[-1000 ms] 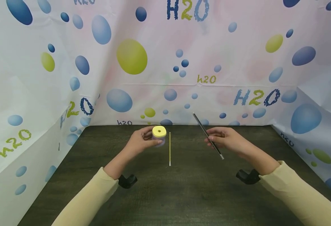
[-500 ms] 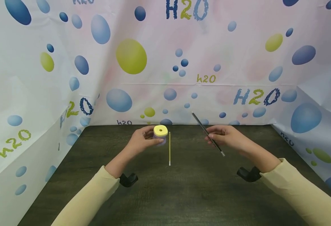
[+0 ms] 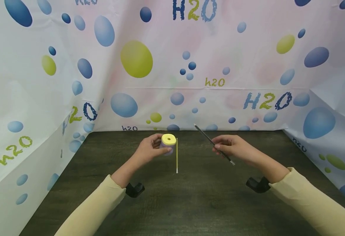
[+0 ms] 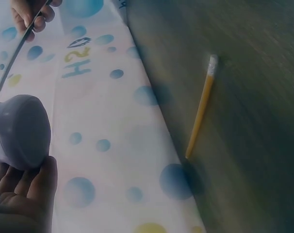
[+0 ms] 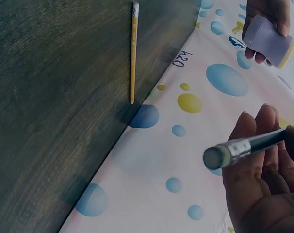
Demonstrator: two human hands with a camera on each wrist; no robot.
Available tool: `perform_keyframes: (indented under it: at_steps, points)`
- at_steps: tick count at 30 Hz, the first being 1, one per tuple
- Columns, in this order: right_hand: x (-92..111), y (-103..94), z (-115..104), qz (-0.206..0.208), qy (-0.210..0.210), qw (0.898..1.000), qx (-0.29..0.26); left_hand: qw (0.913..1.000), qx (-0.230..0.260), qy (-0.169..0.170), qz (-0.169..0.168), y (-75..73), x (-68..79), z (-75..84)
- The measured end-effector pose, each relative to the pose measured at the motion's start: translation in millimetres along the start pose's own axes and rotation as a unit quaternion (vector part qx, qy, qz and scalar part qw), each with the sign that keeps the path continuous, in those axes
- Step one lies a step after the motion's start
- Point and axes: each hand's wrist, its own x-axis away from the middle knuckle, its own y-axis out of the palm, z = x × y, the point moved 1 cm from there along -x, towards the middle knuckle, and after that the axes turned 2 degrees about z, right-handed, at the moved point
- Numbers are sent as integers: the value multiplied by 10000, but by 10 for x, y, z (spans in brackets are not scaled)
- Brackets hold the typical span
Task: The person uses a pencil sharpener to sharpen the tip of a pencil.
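My left hand (image 3: 147,150) grips a pencil sharpener (image 3: 168,140) with a lilac body and a yellow top that has a small hole in it. Held off the table, the sharpener shows its lilac underside in the left wrist view. Between thumb and fingers, my right hand (image 3: 235,146) pinches a dark pencil (image 3: 202,132). That pencil slants, its tip up and left toward the sharpener but apart from it. Its eraser end (image 5: 224,155) points at the right wrist camera. A yellow pencil (image 3: 176,157) lies on the table between the hands, eraser end nearer me.
The dark wooden table (image 3: 184,206) is enclosed at the back and both sides by a white sheet (image 3: 166,32) printed with bubbles and lettering. Dark wrist mounts (image 3: 135,190) show under both sleeves.
My left hand has shifted slightly right with the sharpener. In my right hand the dark pencil has tilted flatter, its tip lower and further left. The yellow pencil has stayed put.
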Motion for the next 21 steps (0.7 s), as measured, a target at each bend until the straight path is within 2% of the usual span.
perform_keyframes:
  at_steps: [6,21]
  points:
    - [-41,68,34,-105,-42,9999,86,9998,-101,127,-69,29,-19,0]
    - [-67,175,53,-370,-232,9985,329,9995,-109,142,-249,117,-27,25]
